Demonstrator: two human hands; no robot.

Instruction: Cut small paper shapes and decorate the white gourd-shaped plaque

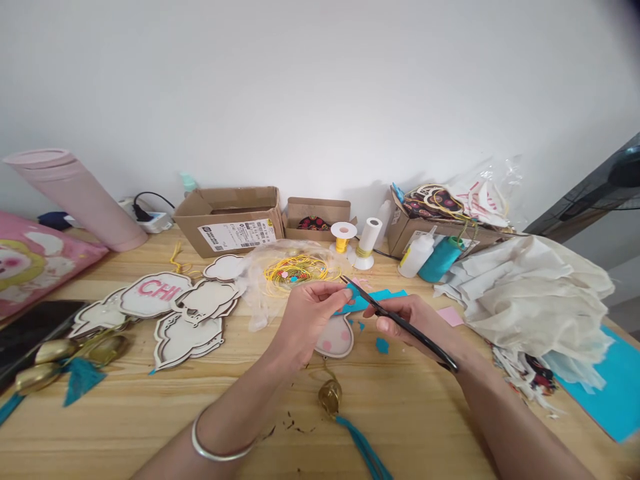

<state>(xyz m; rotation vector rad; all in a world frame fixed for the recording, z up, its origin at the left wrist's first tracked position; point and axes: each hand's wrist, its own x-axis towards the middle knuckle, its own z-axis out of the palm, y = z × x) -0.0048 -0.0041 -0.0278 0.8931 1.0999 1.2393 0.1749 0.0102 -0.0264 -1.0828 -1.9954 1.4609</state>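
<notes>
Black scissors (417, 339) are in my right hand (403, 317), their blades pointing up and left. The blade tips lie by the fingertips of my left hand (313, 310), which is closed in a pinch on a bright blue sheet (367, 303). Whether it is paper or felt I cannot tell. Below the hands rests a white shaped plaque (334, 337) with pink dots, partly covered by my left hand and the sheet. A brass bell (330, 398) with a blue tassel (363, 450) hangs off its lower end on the table. Small blue scraps (383, 345) lie beside it.
Stacked white plaques (193, 333) and brass bells (37, 378) lie left. Behind stand a cardboard box (227, 223), thread spools (343, 238), a glue bottle (417, 255) and a teal thread cone (441, 259). White cloth (540, 287) and a blue sheet (607, 393) are right.
</notes>
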